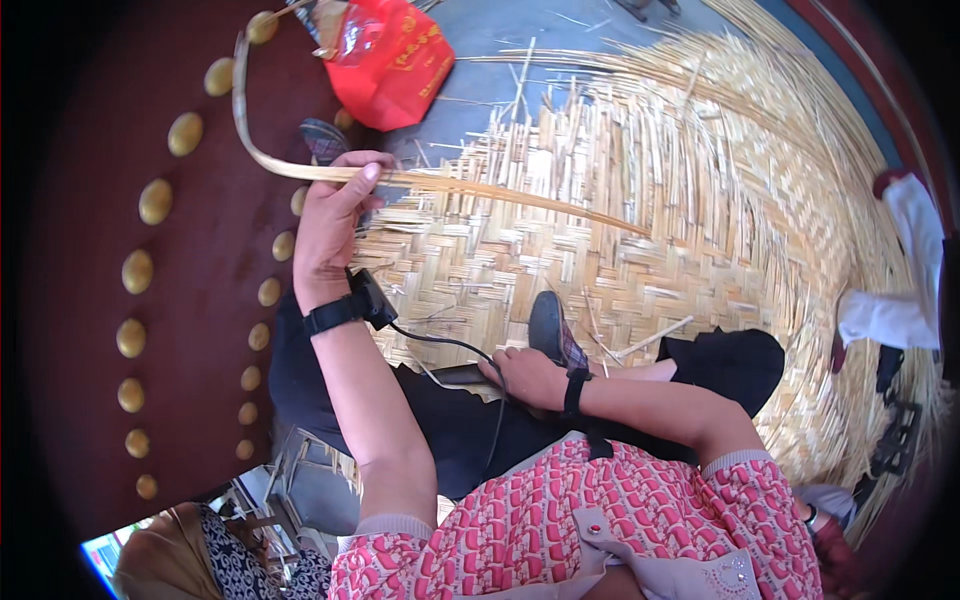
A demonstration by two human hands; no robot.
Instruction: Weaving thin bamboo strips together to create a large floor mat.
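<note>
A long, pale split reed strip [520, 198] is pinched between the thumb and fingers of my left hand [338, 205]. One end curls up on the left; the other stretches right above a partly woven reed mat [470, 255]. Low down by my lap, my right hand [528, 377] is closed around a dark, narrow tool [462, 375] that points left. Its exact kind is hard to make out. Black straps circle both wrists, and a cable hangs from the box on the left one.
A dark red door [195, 340] with rows of golden studs stands at the left. Beyond my left hand sits a red bag [390, 70]. My shoe [547, 325] rests on the mat. Other people are partly visible at the right and lower left; loose reeds fringe the mat.
</note>
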